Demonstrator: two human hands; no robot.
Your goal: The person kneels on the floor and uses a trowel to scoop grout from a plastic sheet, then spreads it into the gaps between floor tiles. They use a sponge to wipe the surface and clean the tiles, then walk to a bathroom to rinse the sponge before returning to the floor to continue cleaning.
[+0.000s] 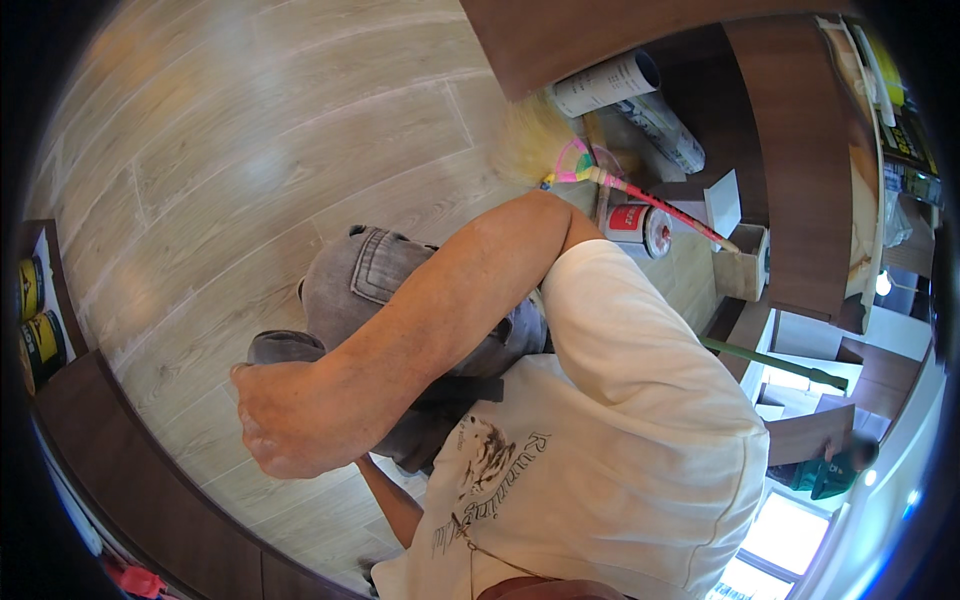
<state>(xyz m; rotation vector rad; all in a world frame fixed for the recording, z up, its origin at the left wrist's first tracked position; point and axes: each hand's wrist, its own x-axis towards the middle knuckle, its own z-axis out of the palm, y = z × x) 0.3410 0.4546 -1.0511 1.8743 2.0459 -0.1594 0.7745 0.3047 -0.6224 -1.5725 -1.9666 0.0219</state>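
My right forearm (450,300) crosses over my grey jeans (350,270). My right hand (280,415) is closed, its fingers curled down, beside dark grey cloth (285,347); whatever it grips, if anything, is hidden. Below it my left forearm (390,500) shows, with the hand hidden behind my right wrist and clothing.
Wood-look floor (200,150), dark brown boards (90,450) with cans (40,350) at left. At upper right: rolls (605,82), a straw broom (530,140), red pole (670,210), metal can (630,230), wooden box (740,265), green pole (770,360). A person in green (820,480) is at far right.
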